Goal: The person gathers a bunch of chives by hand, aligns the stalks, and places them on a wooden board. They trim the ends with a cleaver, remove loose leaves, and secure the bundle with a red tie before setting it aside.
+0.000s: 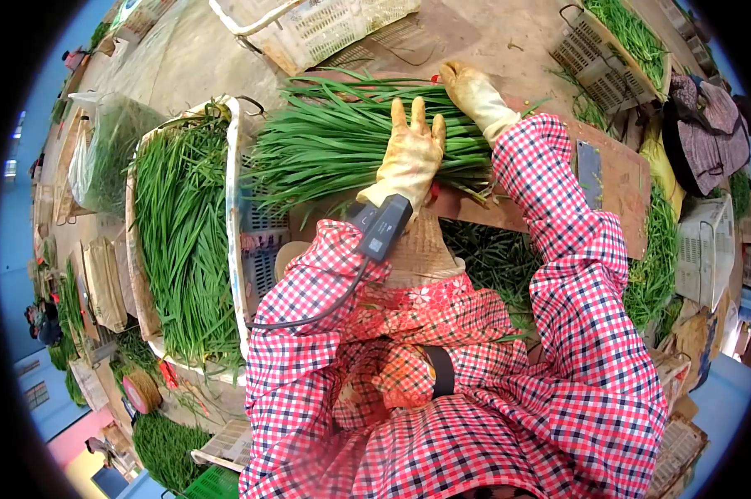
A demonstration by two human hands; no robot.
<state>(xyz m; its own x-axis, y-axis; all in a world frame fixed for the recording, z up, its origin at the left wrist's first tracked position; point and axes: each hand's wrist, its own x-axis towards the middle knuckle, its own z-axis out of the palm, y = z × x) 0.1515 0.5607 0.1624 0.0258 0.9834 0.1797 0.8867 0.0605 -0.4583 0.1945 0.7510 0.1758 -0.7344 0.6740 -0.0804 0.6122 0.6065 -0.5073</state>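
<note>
A thick bundle of long green chives [334, 141] lies across a brown board in front of me, leaf tips to the left and cut ends to the right. My left hand [409, 150], in a stained pale glove, rests on top of the bundle with its fingers stretched out. At the bundle's far side is my right hand [473, 93], gloved too, its fingers bent and pressed together; whatever they may hold is hidden. Bits of red show by its fingertips and below my left hand. A black device [384, 229] with a cable sits on my left wrist.
A white crate [232, 208] full of chives stands at my left. Another crate [334, 37] lies beyond the board [621, 179]. At the right are a crate [604, 71] of greens, a dark bag [708, 133] and a flat grey piece [589, 170] on the board.
</note>
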